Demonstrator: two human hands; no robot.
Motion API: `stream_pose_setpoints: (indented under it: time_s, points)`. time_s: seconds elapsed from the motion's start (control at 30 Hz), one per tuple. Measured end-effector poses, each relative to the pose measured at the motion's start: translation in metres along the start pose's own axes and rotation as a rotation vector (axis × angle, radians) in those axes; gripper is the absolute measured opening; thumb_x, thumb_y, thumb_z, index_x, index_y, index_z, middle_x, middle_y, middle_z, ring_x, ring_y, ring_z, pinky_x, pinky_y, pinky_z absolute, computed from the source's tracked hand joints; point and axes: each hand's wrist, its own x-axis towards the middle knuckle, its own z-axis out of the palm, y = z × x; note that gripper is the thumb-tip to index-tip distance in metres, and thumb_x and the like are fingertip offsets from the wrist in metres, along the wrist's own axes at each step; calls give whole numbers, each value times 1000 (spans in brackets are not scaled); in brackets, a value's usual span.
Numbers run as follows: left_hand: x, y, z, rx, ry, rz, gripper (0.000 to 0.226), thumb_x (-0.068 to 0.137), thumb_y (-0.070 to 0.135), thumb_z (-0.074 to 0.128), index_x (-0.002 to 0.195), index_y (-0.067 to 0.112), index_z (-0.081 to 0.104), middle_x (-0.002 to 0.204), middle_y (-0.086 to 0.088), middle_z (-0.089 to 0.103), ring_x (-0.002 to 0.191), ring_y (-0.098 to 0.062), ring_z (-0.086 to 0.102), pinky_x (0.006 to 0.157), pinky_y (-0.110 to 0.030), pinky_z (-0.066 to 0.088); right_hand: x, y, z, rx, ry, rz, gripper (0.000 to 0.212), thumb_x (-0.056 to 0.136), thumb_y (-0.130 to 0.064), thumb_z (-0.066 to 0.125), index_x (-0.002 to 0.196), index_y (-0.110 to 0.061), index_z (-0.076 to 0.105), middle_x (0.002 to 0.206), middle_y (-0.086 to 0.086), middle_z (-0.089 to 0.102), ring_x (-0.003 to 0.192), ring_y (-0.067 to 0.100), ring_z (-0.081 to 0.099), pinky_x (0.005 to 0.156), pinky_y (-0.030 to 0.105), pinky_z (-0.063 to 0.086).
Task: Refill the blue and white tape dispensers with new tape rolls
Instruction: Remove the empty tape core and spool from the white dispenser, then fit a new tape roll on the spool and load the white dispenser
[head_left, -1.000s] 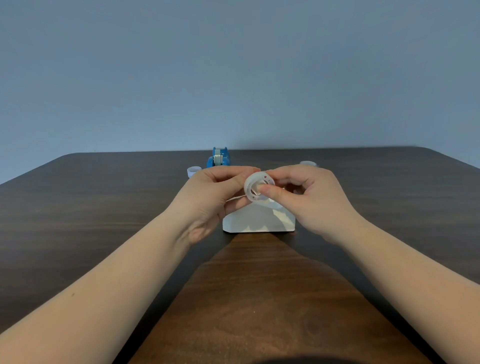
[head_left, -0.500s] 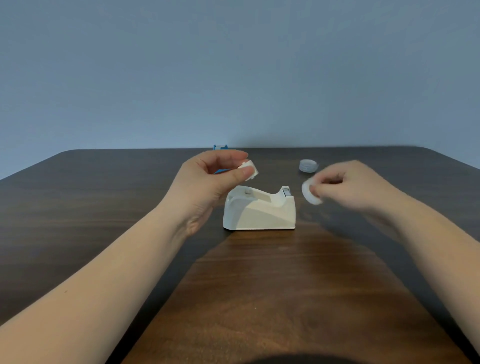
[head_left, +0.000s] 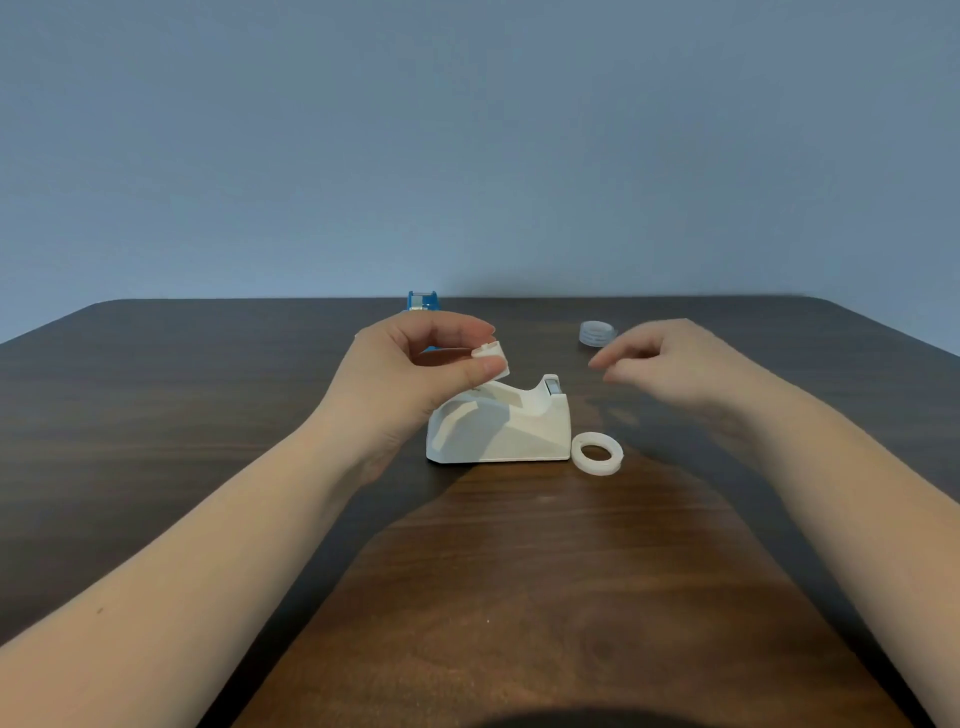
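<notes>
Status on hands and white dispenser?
Left hand pinching spool core; right hand empty. White dispenser unloaded, spent ring beside. Nothing blocking.

A second ago both hands held the white ring (head_left: 597, 453) together over the white dispenser (head_left: 498, 428). Now the ring lies flat on the table (head_left: 156, 415), just beside the dispenser's right end, and the right hand (head_left: 670, 364) hovers above it, fingers loose, holding nothing.
</notes>
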Motion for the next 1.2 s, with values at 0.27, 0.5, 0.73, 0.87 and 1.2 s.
stream_pose_setpoints:
  time_s: [0.27, 0.5, 0.73, 0.87, 1.2]
  points:
    - [0, -2, 3, 19, -11, -20, 20, 69, 11, 80, 86, 22, 74, 77, 15, 74, 77, 2, 68, 67, -11, 50, 88, 33, 32, -256, 187, 130, 69, 78, -48, 66, 137, -22, 40, 136, 11, 51, 128, 33, 42, 102, 43, 40]
    - [3, -4, 3, 29, 12, -29, 20, 68, 15, 80, 85, 24, 74, 91, 6, 76, 87, -6, 70, 78, -22, 51, 128, 50, 38, -312, 107, 189, 88, 70, -49, 71, 142, -22, 29, 140, 14, 46, 130, 37, 39, 102, 48, 39]
    - [4, -6, 2, 44, 10, -44, 20, 67, 16, 81, 84, 24, 74, 91, 6, 76, 89, -7, 70, 80, -24, 52, 140, 61, 40, -201, 144, 155, 71, 79, -34, 61, 143, -25, 31, 136, 12, 52, 126, 34, 46, 103, 43, 40]
    - [4, -5, 1, 47, 12, -45, 18, 67, 17, 81, 83, 24, 75, 90, 8, 76, 87, -5, 70, 78, -23, 52, 136, 59, 41, -304, 152, 93, 66, 79, -38, 61, 139, -23, 37, 132, 10, 56, 124, 32, 47, 99, 43, 43]
    - [5, -4, -1, 25, 11, -56, 20, 68, 15, 80, 87, 20, 74, 92, 3, 76, 87, -7, 70, 76, -22, 51, 149, 47, 51, -316, 100, 125, 71, 79, -45, 63, 140, -21, 36, 142, 7, 48, 131, 30, 41, 102, 42, 40]
